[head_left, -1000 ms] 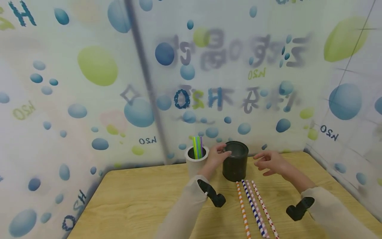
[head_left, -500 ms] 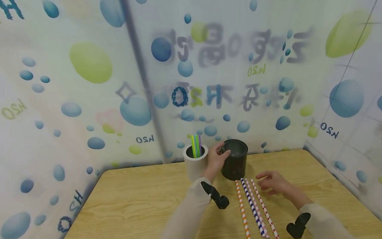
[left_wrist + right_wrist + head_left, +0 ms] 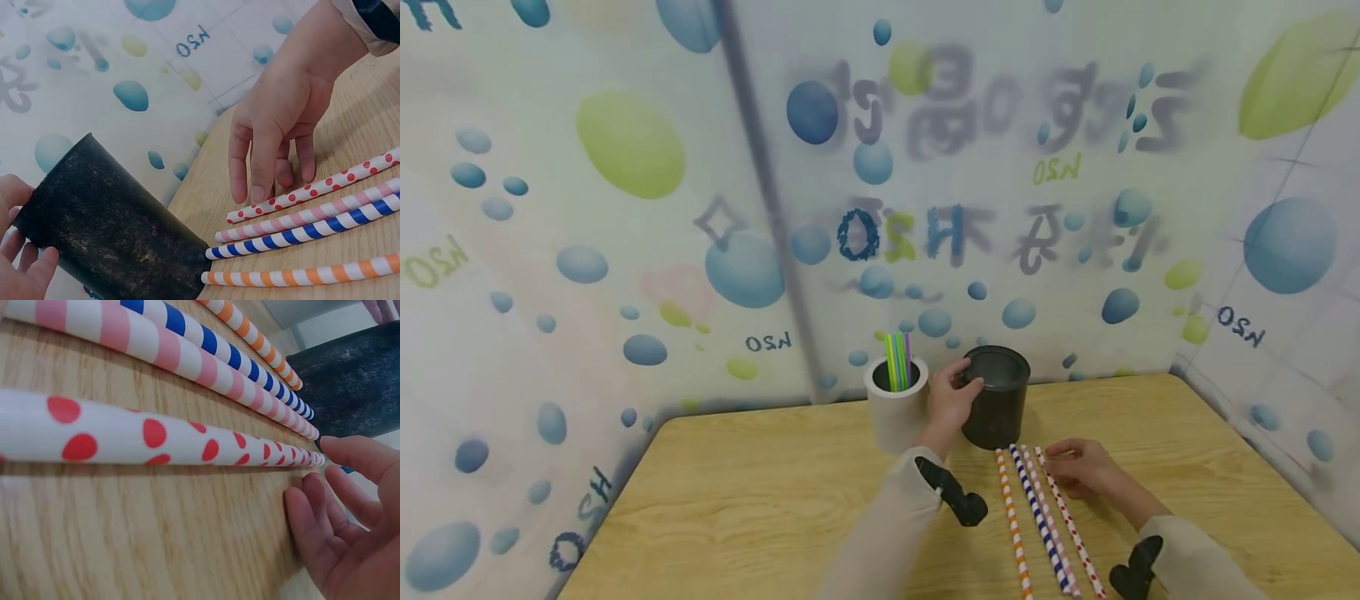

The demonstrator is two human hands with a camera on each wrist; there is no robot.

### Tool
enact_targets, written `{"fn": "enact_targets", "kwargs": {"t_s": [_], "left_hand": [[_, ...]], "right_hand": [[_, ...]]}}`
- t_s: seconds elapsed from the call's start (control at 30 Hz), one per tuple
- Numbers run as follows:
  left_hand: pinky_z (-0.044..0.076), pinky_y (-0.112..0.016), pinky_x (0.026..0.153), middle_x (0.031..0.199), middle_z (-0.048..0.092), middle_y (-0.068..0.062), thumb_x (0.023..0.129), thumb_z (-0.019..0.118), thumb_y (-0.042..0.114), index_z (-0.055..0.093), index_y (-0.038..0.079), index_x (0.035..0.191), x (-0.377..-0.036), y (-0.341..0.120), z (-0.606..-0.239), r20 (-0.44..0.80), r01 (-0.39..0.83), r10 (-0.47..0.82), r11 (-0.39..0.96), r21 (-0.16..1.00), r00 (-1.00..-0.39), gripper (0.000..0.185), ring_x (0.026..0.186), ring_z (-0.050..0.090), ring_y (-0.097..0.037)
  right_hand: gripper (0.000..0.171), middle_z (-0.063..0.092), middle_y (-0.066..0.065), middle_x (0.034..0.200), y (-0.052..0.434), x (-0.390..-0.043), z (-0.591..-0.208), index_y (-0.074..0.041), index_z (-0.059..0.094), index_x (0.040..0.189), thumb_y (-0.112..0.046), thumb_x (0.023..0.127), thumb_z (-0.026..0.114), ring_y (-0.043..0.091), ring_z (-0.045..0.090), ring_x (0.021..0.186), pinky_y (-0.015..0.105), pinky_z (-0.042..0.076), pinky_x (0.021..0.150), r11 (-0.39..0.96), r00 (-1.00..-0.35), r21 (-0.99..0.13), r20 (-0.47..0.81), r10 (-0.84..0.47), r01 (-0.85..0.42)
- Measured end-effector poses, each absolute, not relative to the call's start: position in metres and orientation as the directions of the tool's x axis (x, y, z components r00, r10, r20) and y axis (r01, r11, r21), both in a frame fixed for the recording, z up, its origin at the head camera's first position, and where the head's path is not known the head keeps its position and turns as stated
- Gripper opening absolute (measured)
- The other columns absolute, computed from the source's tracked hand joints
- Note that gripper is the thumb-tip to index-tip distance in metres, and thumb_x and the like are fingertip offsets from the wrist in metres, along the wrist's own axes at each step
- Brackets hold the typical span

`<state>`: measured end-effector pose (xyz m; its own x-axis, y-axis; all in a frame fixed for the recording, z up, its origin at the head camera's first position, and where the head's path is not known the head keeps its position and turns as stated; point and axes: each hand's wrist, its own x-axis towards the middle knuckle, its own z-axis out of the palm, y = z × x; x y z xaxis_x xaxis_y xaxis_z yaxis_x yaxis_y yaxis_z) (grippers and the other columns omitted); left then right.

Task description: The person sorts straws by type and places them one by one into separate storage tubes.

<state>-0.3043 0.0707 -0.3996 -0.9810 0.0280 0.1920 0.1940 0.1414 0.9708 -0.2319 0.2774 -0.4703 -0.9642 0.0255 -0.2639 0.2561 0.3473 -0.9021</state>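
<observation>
My left hand (image 3: pixel 962 385) grips the rim and side of a black cylindrical cup (image 3: pixel 997 404) standing at the back of the wooden table (image 3: pixel 737 500); its fingers (image 3: pixel 28 265) curl round the cup's wall (image 3: pixel 112 231). Four paper straws lie side by side in front of the cup: orange-striped (image 3: pixel 1013 525), blue-striped (image 3: pixel 1037 521), pink-striped (image 3: pixel 1049 533) and red-dotted (image 3: pixel 1072 537). My right hand (image 3: pixel 1063 457) is lowered onto the table, fingers nearly straight, with its fingertips (image 3: pixel 259 194) touching the far end of the red-dotted straw (image 3: pixel 312 190). Nothing is pinched between them.
A white cup (image 3: pixel 895 410) holding green and purple straws (image 3: pixel 897 362) stands just left of the black cup, close to my left wrist. A bubble-printed curtain (image 3: pixel 625 208) closes off the back and both sides. Bare tabletop lies to the left and right.
My right hand came down and towards me from beside the black cup onto the end of the red-dotted straw. My left hand stays on the black cup.
</observation>
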Motion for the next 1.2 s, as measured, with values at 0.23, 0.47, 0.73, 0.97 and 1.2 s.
{"fn": "enact_targets", "kwargs": {"t_s": [0.23, 0.47, 0.73, 0.97, 1.2], "left_hand": [[0.048, -0.031, 0.082, 0.122, 0.056, -0.012, 0.08, 0.068, 0.004, 0.062, 0.002, 0.117, -0.305, 0.07, -0.401, 0.202, 0.202, 0.013, 0.12, 0.972, -0.979, 0.038, 0.1, 0.053, -0.023], [0.048, -0.031, 0.081, 0.122, 0.056, -0.012, 0.08, 0.067, 0.003, 0.062, 0.002, 0.117, -0.306, 0.071, -0.401, 0.195, 0.194, 0.003, 0.113, 0.974, -0.981, 0.037, 0.099, 0.053, -0.023], [0.048, -0.031, 0.081, 0.121, 0.056, -0.012, 0.079, 0.067, 0.003, 0.062, 0.001, 0.116, -0.304, 0.071, -0.4, 0.186, 0.185, 0.003, 0.093, 0.978, -0.983, 0.038, 0.099, 0.053, -0.022], [0.047, -0.031, 0.081, 0.121, 0.055, -0.012, 0.079, 0.067, 0.002, 0.062, 0.001, 0.116, -0.303, 0.071, -0.398, 0.184, 0.183, 0.002, 0.081, 0.98, -0.983, 0.038, 0.1, 0.052, -0.022], [0.047, -0.028, 0.077, 0.119, 0.057, -0.011, 0.079, 0.067, 0.002, 0.062, 0.001, 0.116, -0.303, 0.071, -0.398, 0.183, 0.182, 0.001, 0.085, 0.98, -0.983, 0.037, 0.094, 0.052, -0.018]], "right_hand": [[0.041, 0.056, 0.004, 0.078, 0.271, -0.234, -0.469, 0.009, 0.054, 0.11, -0.01, 0.078, 0.07, 0.015, 0.052, 0.061, 0.03, 0.047, 0.048, 0.381, -0.959, -0.881, -0.275, 0.07, 0.28], [0.04, 0.056, 0.006, 0.079, 0.266, -0.236, -0.469, 0.008, 0.054, 0.11, -0.007, 0.076, 0.07, 0.016, 0.052, 0.06, 0.03, 0.048, 0.048, 0.448, -0.949, -0.838, -0.298, 0.105, 0.312], [0.041, 0.056, 0.006, 0.074, 0.264, -0.24, -0.472, 0.007, 0.053, 0.107, -0.005, 0.071, 0.071, 0.015, 0.051, 0.053, 0.029, 0.047, 0.044, 0.474, -0.945, -0.82, -0.307, 0.109, 0.321], [0.044, 0.055, 0.008, 0.076, 0.265, -0.241, -0.47, 0.009, 0.051, 0.11, -0.007, 0.073, 0.068, 0.016, 0.052, 0.057, 0.03, 0.048, 0.046, 0.489, -0.944, -0.813, -0.321, 0.079, 0.317], [0.042, 0.052, 0.005, 0.071, 0.27, -0.237, -0.471, 0.011, 0.051, 0.114, -0.005, 0.077, 0.064, 0.014, 0.05, 0.054, 0.029, 0.046, 0.043, 0.408, -0.953, -0.868, -0.301, 0.023, 0.284]]}}
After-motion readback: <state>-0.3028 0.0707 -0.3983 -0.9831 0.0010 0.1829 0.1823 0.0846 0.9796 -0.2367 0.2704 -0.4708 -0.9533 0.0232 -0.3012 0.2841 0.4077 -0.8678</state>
